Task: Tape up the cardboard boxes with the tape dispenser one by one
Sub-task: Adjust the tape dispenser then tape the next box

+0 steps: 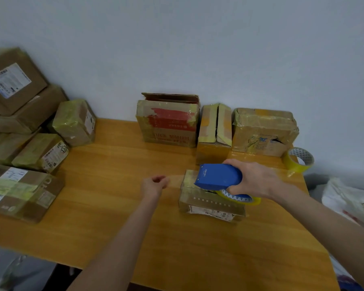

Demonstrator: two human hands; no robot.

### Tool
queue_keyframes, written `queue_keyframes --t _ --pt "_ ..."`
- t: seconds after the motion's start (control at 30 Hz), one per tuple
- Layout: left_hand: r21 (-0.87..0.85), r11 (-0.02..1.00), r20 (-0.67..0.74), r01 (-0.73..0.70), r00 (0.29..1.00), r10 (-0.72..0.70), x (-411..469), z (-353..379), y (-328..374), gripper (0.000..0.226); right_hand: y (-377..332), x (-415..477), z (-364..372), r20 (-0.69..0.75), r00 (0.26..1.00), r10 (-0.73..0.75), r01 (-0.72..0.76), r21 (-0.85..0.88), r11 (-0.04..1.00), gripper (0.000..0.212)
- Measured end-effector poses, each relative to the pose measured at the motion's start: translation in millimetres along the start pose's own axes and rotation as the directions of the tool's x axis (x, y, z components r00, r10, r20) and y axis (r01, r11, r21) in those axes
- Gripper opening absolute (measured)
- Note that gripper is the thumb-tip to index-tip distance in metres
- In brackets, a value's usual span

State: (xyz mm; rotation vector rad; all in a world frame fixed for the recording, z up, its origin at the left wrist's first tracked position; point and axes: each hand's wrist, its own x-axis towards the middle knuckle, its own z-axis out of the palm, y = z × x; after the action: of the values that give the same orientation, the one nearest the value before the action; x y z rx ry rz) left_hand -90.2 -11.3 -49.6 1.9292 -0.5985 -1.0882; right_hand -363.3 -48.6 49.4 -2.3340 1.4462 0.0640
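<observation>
**A:** Standing by the table [114, 206] here. The right hand [254, 179] is wrapped round the blue tape dispenser [219, 176], which sits on top of the small box [210, 202] mid-table. The left hand [153, 184], just left of the box, has its fingers curled. Looks like it's pinching the pulled-out tape end [173, 180].

**B:** Nice. I'd keep that tape taut and level, lay it along the seam, run it over the edge onto the side, then press the dispenser flat so nothing wrinkles. The box looks light, so it might slide.
</observation>
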Motion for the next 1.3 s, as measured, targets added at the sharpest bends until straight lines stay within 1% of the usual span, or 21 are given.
queue_keyframes --t 0.17,0.23,0.3,0.33,0.37,0.4,0.43,0.47,0.53,0.6,0.7,0.73,0.8,0.83,0.9,0.97,1.0,1.07,1.13,1.2,1.3 --pt "0.108 0.994 0.105 0.007 0.994 -0.019 4.9 22.7 -23.3 0.035 -0.7 5.5 1.2 0.008 1.0 -0.001 0.002 -0.03 1.0 0.069" --pt "0.157 0.986 0.162 0.062 0.983 -0.088 2.5 31.6 -27.7 0.046 -0.9 6.3 3.3 0.009 1.0 0.004 -0.004 -0.033 0.999 0.07" --pt "0.306 0.944 0.16 0.121 0.971 -0.177 4.4 31.1 -33.1 0.064 -0.5 6.8 4.4 0.015 1.0 0.019 -0.019 -0.025 1.0 0.071" --pt "0.412 0.903 0.12 0.121 0.975 -0.185 7.1 27.0 -36.0 0.07 -0.1 6.9 5.1 0.02 1.0 0.024 -0.024 -0.017 1.0 0.072" --pt "0.488 0.869 0.072 0.087 0.988 -0.14 10.1 23.4 -37.1 0.071 -0.3 7.2 5.3 0.021 1.0 0.023 -0.023 -0.008 1.0 0.072" --pt "0.512 0.859 0.032 0.021 0.998 -0.044 9.5 21.3 -34.6 0.067 -1.0 7.7 5.1 0.019 1.0 0.019 -0.019 0.001 1.0 0.072" --pt "0.466 0.883 0.035 -0.063 0.998 0.053 4.2 20.6 -30.1 0.058 -1.9 8.2 5.0 0.015 1.0 0.016 -0.016 0.01 1.0 0.071" --pt "0.383 0.909 0.085 -0.165 0.986 0.143 -5.7 23.1 -22.4 0.05 -2.9 9.4 4.7 0.012 1.0 0.015 -0.015 0.017 1.0 0.071" --pt "0.245 0.905 0.249 -0.347 0.925 0.287 -26.2 35.1 -13.0 0.047 -4.2 10.8 5.1 0.013 1.0 0.013 -0.014 0.022 1.0 0.071" --pt "0.247 0.84 0.381 -0.483 0.845 0.374 -36.7 47.6 -18.5 0.05 -5.1 10.0 5.1 0.011 1.0 0.006 -0.006 0.017 1.0 0.07" --pt "0.349 0.734 0.416 -0.582 0.798 0.435 -30.1 51.2 -36.8 0.051 -0.6 7.7 5.7 0.015 1.0 -0.011 0.011 0.025 1.0 0.071" --pt "0.397 0.664 0.414 -0.634 0.769 0.487 -28.0 50.1 -41.7 0.05 1.4 6.9 4.8 0.015 1.0 -0.012 0.011 0.03 0.999 0.071" --pt "0.523 0.454 0.449 -0.721 0.686 0.572 -28.3 46.0 -46.1 0.056 3.2 5.6 3.8 0.011 1.0 -0.014 0.014 0.038 0.999 0.071" --pt "0.57 0.361 0.494 -0.738 0.66 0.567 -28.3 43.0 -46.3 0.067 3.5 5.3 4.0 0.007 1.0 -0.016 0.016 0.036 0.999 0.071" --pt "0.637 0.196 0.595 -0.746 0.636 0.492 -29.6 37.7 -43.0 0.092 3.6 5.5 5.0 0.001 1.0 -0.021 0.021 0.017 1.0 0.071" --pt "0.659 0.058 0.657 -0.75 0.611 0.441 -28.6 34.2 -40.2 0.107 3.1 8.1 5.1 -0.008 1.0 -0.027 0.027 0.002 1.0 0.072" --pt "0.665 0.014 0.675 -0.747 0.609 0.416 -27.3 33.7 -40.1 0.11 2.2 9.6 5.2 -0.004 0.999 -0.033 0.033 -0.017 0.999 0.075" --pt "0.677 -0.022 0.685 -0.736 0.618 0.385 -23.4 34.8 -40.3 0.112 -0.9 12.2 4.7 0.018 0.999 -0.042 0.043 -0.077 0.996 0.082" --pt "0.69 -0.025 0.676 -0.723 0.632 0.379 -23.3 36.2 -38.5 0.108 -2.5 13.3 2.3 0.038 0.998 -0.04 0.045 -0.122 0.991 0.085" --pt "0.709 -0.046 0.67 -0.704 0.651 0.355 -27.0 36.0 -34.3 0.102 -1.3 12.6 -0.9 0.05 0.998 -0.046 0.051 -0.117 0.992 0.081" --pt "0.726 -0.075 0.665 -0.684 0.67 0.331 -32.0 34.5 -30.0 0.094 2.8 6.5 -7.8 0.07 0.996 -0.049 0.053 -0.052 0.997 0.076"
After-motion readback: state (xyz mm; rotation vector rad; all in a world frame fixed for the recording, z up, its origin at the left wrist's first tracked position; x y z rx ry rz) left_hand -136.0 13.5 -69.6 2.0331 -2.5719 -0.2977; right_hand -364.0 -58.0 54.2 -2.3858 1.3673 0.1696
